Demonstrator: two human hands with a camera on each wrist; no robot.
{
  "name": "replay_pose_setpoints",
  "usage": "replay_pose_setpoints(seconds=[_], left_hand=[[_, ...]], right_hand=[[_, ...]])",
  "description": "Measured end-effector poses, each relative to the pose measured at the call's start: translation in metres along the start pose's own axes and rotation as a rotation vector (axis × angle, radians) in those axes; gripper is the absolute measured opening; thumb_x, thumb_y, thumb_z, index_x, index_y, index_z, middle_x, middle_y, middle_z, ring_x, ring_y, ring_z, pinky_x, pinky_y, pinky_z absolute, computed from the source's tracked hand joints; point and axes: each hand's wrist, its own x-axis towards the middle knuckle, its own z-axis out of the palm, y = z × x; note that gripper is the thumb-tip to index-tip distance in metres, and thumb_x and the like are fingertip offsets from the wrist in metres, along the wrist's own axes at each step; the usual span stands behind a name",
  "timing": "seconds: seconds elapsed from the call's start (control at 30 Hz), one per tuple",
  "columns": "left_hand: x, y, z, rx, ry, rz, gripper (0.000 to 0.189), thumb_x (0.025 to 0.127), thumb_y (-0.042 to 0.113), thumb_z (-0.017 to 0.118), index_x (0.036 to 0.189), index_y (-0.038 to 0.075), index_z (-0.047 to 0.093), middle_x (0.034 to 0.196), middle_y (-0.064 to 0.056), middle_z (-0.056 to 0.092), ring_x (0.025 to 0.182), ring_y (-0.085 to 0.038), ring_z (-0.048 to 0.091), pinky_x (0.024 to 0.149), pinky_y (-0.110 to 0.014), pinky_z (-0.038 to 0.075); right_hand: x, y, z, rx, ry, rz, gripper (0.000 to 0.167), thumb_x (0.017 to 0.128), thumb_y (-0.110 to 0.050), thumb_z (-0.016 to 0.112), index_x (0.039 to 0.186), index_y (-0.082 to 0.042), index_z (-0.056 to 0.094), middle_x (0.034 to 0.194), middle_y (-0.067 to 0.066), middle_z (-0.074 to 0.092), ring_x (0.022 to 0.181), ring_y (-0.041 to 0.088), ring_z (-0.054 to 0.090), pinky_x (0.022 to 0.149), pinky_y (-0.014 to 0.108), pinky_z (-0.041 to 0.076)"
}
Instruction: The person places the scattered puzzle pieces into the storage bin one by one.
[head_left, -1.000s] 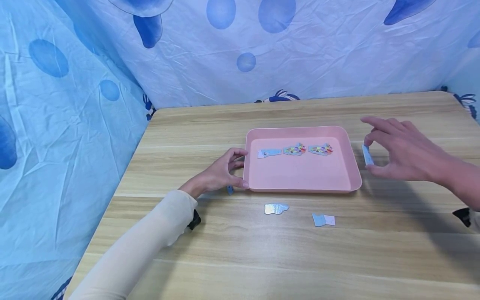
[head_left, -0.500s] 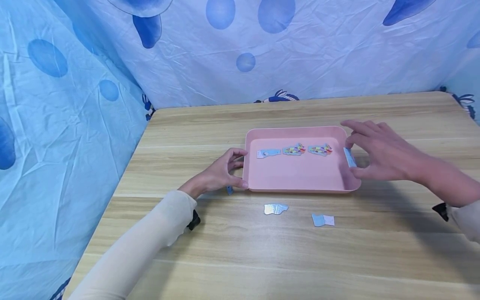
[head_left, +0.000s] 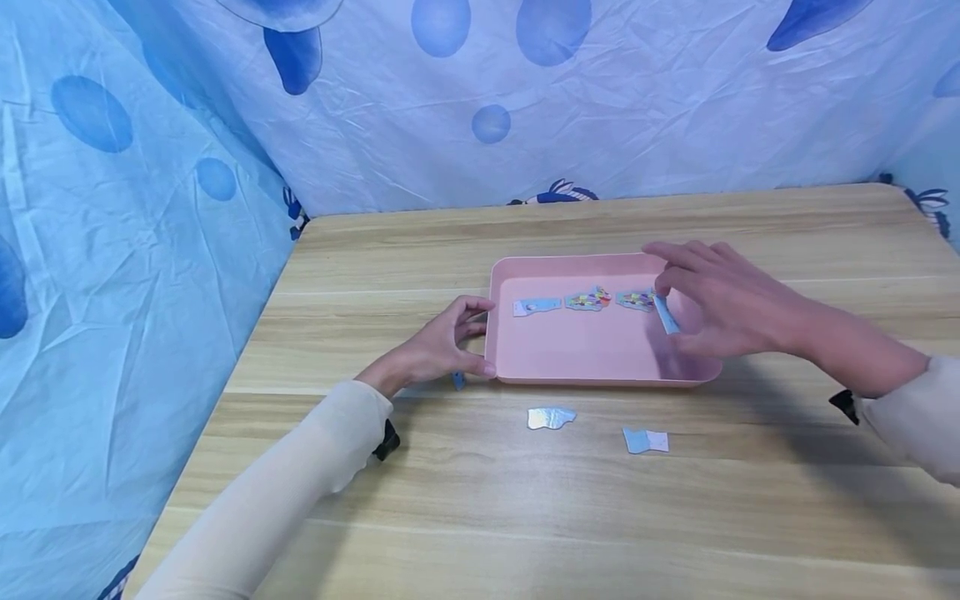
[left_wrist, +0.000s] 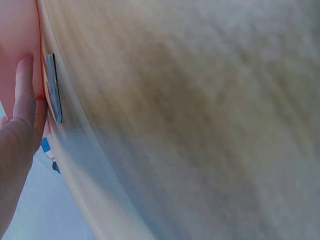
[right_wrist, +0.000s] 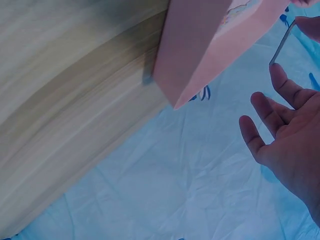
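A shallow pink tray [head_left: 585, 354] sits on the table with my left hand [head_left: 442, 342] holding its left side, the thumb at the near corner. In the left wrist view one finger lies along the tray's wall [left_wrist: 15, 37]. My right hand [head_left: 738, 308] pinches a flat light-blue puzzle piece [head_left: 665, 317] by its two ends, over the right part of the tray. The right wrist view shows this piece [right_wrist: 282, 42] edge-on between thumb and finger. Three pieces lie in a row inside: a blue one [head_left: 547, 305] and two multicoloured ones [head_left: 588, 300].
On the wooden table [head_left: 450, 517], in front of the tray, lie a shiny piece [head_left: 551, 418] and a blue-and-lilac piece [head_left: 646, 441]. Another small blue piece [head_left: 458, 381] shows beside my left thumb. A blue patterned cloth [head_left: 375, 125] hangs behind.
My right hand has moved left with the puzzle piece, from beside the tray's right edge to over its inside. The left hand has stayed at the tray's left side.
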Motion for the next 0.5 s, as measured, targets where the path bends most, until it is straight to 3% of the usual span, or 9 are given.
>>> replay_pose_setpoints(seconds=[0.23,0.5], left_hand=[[-0.001,0.002,0.0,-0.002,0.009,-0.007,0.087,0.07,0.004,0.085,0.139,0.014,0.034,0.145,-0.002,0.038,0.133,-0.019,0.041,0.112,-0.032,0.035],[0.0,0.003,0.001,-0.021,-0.004,-0.025,0.09,0.071,-0.001,0.082,0.143,0.009,0.029,0.149,-0.009,0.034,0.137,-0.024,0.037,0.114,-0.038,0.031]], right_hand=[[0.018,-0.011,0.002,0.018,-0.048,-0.025,0.031,0.069,-0.024,0.074,0.094,-0.009,0.061,0.144,0.017,0.042,0.124,0.038,0.042,0.091,0.054,0.035],[0.042,-0.02,0.013,0.015,-0.093,-0.066,0.021,0.072,-0.023,0.069,0.087,-0.016,0.057,0.145,0.014,0.041,0.126,0.035,0.042,0.095,0.052,0.036]])
